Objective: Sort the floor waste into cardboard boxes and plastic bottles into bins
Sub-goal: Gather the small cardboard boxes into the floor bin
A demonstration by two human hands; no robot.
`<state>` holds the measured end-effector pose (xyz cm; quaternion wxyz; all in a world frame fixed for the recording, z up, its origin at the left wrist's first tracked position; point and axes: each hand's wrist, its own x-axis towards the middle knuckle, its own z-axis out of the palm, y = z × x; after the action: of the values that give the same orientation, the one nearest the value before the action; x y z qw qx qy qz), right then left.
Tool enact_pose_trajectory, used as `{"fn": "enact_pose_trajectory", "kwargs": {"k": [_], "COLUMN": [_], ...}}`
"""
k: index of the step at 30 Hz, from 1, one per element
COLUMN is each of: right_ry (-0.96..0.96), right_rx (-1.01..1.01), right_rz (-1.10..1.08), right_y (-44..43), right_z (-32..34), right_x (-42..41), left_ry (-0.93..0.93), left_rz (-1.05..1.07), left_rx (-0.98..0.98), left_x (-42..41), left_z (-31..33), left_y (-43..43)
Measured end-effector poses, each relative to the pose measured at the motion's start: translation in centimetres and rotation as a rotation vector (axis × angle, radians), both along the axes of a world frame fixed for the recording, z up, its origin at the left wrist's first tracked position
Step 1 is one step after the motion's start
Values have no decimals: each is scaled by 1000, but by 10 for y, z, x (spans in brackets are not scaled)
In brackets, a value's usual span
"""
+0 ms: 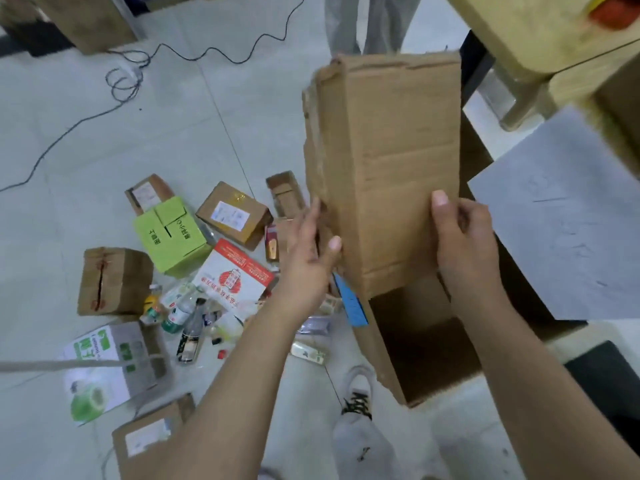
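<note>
Upright in air: tall cardboard box [388,161], left grip [310,261] and right grip [464,244] pinching its side edges, over open carton [426,348] on floor [207,116]. Left of it, small boxes [171,233] and bottles [180,315] litter the floor; black cable [69,133] beyond.

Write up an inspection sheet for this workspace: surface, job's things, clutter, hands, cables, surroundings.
Surface: pale tiled floor, littered.
Job's things: tall cardboard box held upright above open brown box; green box and labelled brown box on floor; plastic bottles lying together.
Clutter: blue card, red cap.
Hands: left hand and right hand grip the tall cardboard box's edges.
Cables: black cable looped across floor.
Surroundings: grey board, wooden stool, another person's legs.
</note>
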<state>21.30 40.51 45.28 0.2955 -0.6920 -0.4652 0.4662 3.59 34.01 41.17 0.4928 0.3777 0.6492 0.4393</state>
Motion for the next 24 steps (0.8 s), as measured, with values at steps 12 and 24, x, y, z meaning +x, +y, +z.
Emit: {"fn": "enact_pose_trajectory", "kwargs": {"k": [12,24], "right_ry": [-271,-374], "right_rx": [-222,-509], "right_rz": [-3,478], "right_y": [-31,-58], "right_z": [-87,-137], "right_x": [112,94], "left_ry": [-299,-248], "left_rz": [-141,-88], "left_rx": [-442,-728], "left_x": [148,131], "left_z": [-39,-80], "left_y": [-1,-27]}}
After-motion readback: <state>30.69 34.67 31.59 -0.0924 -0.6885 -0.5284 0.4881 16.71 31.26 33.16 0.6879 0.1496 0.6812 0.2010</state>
